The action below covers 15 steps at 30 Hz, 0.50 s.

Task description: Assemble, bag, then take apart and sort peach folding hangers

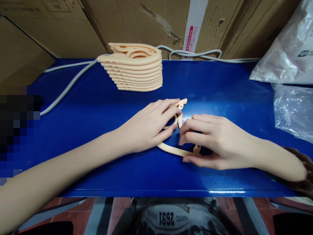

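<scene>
A peach-coloured plastic folding hanger (171,149) lies on the blue table in front of me, with curved arms and small holes near its joints. My left hand (156,122) rests over its left side, fingers pressed on the upper part and thumb beside the inner curve. My right hand (212,140) curls over the right side, its thumb at the lower arm and its fingertips near the middle. Both palms cover much of the hanger. Behind them stands a neat stack of folded matching hangers (137,70), apart from both hands.
The blue table (97,173) backs onto cardboard boxes (146,26). A white cable (70,85) runs behind the stack and down the left. Clear plastic bags (293,111) lie at the right edge. A blurred dark patch covers the far left.
</scene>
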### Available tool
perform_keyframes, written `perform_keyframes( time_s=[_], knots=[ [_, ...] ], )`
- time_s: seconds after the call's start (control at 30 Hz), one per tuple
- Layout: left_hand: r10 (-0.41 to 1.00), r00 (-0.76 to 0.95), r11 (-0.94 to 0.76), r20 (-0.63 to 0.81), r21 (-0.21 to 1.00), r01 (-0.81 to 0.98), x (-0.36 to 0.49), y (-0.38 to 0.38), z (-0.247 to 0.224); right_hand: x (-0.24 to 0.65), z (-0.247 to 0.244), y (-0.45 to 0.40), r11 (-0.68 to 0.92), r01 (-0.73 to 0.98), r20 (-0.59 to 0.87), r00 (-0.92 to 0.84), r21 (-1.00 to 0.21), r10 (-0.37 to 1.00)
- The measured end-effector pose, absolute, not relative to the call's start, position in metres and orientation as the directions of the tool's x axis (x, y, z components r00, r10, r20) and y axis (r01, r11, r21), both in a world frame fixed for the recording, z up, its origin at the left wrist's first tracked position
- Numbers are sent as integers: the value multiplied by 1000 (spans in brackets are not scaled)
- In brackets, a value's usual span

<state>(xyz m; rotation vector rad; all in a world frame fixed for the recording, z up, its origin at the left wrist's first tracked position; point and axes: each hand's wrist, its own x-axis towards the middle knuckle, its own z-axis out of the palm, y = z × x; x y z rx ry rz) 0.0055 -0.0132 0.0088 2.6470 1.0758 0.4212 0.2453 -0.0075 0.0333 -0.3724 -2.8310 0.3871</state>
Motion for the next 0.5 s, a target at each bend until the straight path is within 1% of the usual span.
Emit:
perform_keyframes(
  time_s=[0.5],
  knots=[
    [691, 702, -712, 170, 326, 622, 4, -13, 9, 244, 34, -9, 930, 209, 212, -936, -301, 279]
  ],
)
